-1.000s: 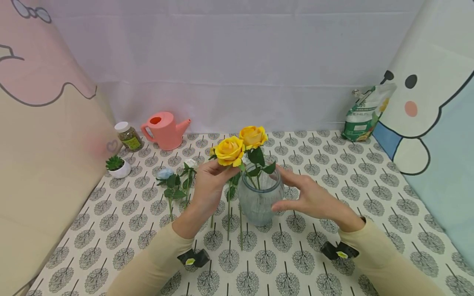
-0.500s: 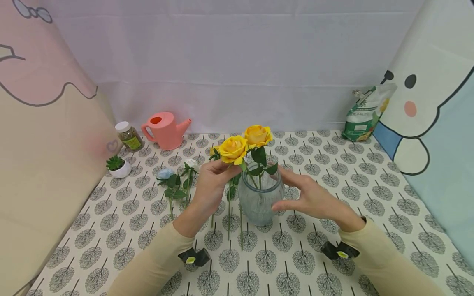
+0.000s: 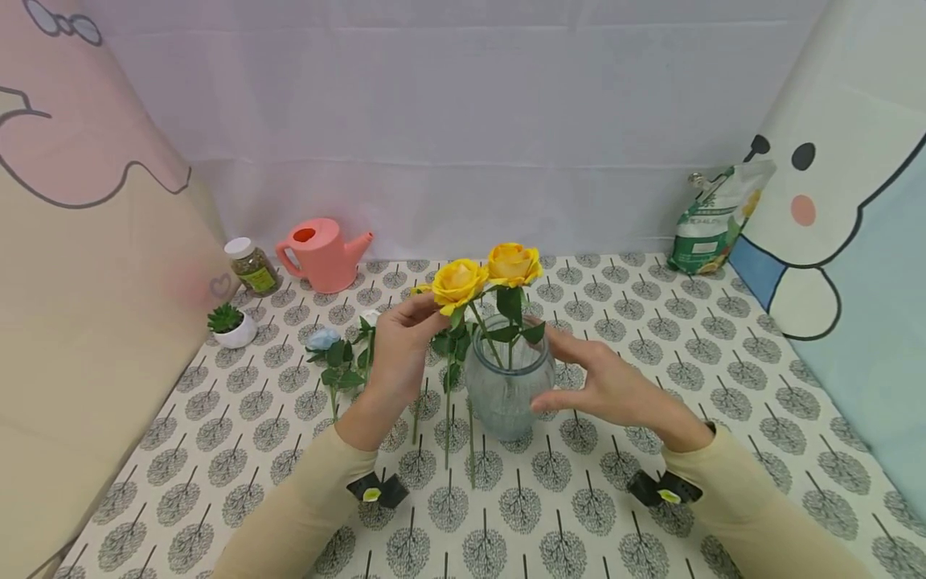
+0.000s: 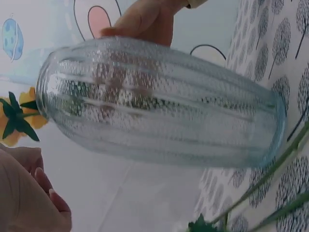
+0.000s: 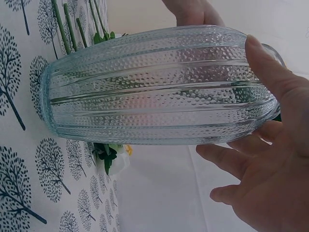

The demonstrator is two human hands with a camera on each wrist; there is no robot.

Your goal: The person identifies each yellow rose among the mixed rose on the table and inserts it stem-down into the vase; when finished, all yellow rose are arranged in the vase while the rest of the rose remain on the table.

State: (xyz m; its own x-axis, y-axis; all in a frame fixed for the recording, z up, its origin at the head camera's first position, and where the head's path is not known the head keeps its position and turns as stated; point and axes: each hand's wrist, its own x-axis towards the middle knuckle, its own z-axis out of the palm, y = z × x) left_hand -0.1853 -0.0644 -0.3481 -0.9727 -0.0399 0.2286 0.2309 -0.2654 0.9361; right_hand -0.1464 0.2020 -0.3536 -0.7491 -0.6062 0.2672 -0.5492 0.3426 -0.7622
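Observation:
A ribbed, clear bluish glass vase (image 3: 510,402) stands upright on the cloth, two yellow roses rising from its mouth. My left hand (image 3: 401,346) is at the left yellow rose (image 3: 459,284), its fingertips pinching just under the bloom; petals partly hide the contact. The right yellow rose (image 3: 514,265) leans clear of both hands, its stem inside the glass. My right hand (image 3: 615,386) holds the vase from the right, thumb in front and fingers behind. In the right wrist view, the thumb of the right hand (image 5: 275,159) lies along the glass near the rim.
Left of the vase lie a blue rose (image 3: 321,338), a white rose (image 3: 370,317) and more green stems (image 3: 447,426). Farther back are a pink watering can (image 3: 325,257), a lidded jar (image 3: 255,269) and a potted succulent (image 3: 231,326). A green-white bag (image 3: 712,225) stands back right.
My left hand has shifted slightly up and right, and the left rose has moved with it. The right rose has drifted right too. My right hand and the vase have stayed put.

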